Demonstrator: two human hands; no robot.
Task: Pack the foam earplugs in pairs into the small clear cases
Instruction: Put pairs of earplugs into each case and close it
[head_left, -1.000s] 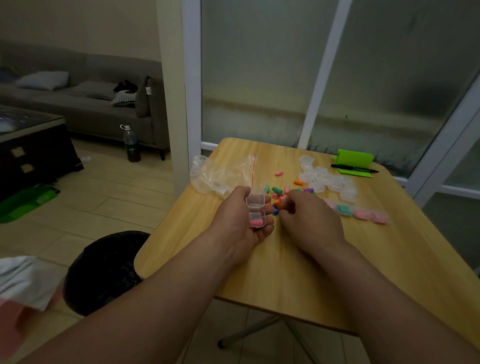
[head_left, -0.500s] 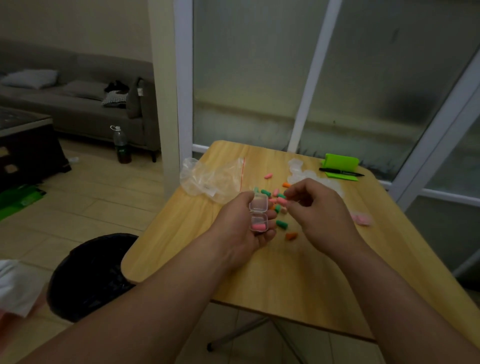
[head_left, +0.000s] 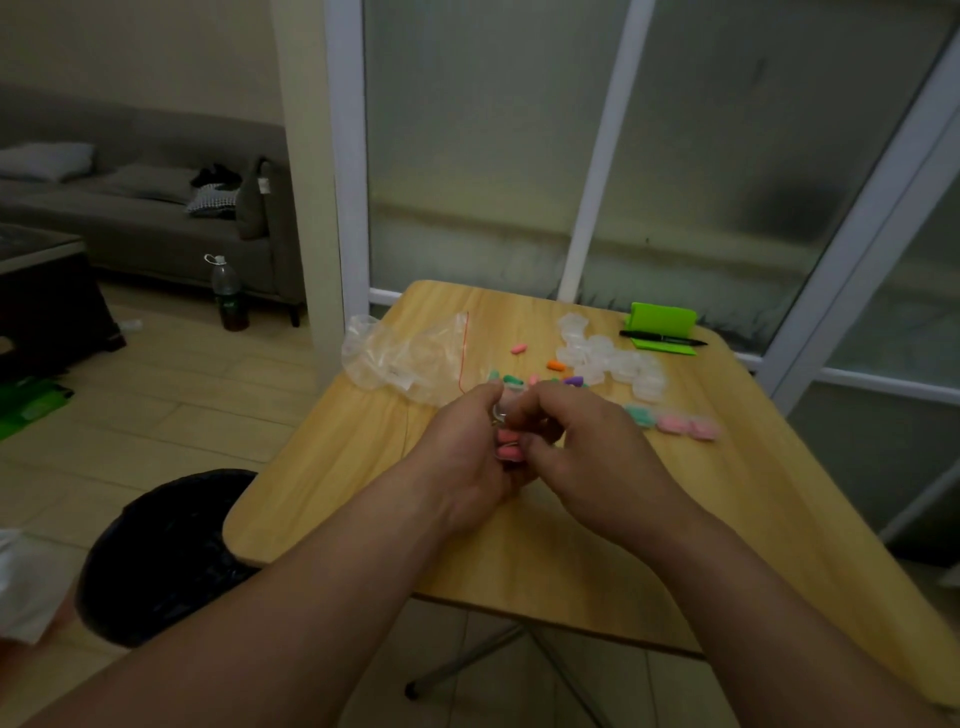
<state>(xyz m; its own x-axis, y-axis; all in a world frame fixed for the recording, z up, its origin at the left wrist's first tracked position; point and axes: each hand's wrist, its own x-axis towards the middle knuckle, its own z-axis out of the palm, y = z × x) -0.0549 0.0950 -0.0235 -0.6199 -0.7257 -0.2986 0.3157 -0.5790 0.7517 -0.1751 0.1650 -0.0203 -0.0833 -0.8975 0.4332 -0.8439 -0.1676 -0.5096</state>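
Right hand (head_left: 587, 452) joined left hand (head_left: 462, 460) gripping case (head_left: 506, 451)

Head-worn, forward-down, close above hands (head_left: 460, 460)

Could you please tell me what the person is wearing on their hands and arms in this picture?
Nothing is worn that shows. The left hand and the right hand are bare, without gloves, and neither wrist carries a watch or band. Both forearms are bare as well, with no sleeve in view down to the picture's lower edge.
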